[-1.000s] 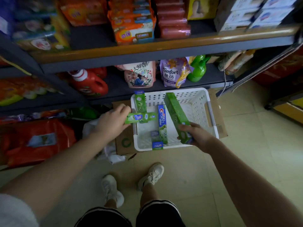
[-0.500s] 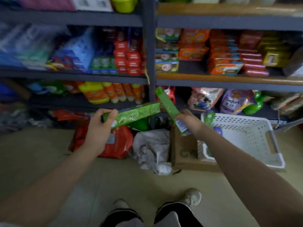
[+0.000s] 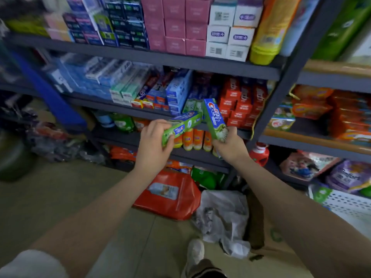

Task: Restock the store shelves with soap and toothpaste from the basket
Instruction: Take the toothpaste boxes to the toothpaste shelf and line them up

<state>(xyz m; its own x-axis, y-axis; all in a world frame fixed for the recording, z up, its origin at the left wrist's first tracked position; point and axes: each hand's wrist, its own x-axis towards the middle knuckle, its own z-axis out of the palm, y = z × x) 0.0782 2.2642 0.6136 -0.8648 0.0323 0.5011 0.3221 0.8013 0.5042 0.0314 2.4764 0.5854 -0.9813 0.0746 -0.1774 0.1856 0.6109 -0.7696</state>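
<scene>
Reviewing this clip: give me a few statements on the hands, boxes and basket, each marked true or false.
1. Each hand holds a green toothpaste box. True: left hand grips one toothpaste box, right hand the other box.
2. The basket sits at the lower left. False: lower right.
3. A red bag lies on the floor below the hands. True.
4. The right hand is empty. False: it holds a box.

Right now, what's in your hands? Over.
Left hand grips a green toothpaste box. Right hand grips another. Both near toothpaste shelf. Nothing blocking.
</scene>
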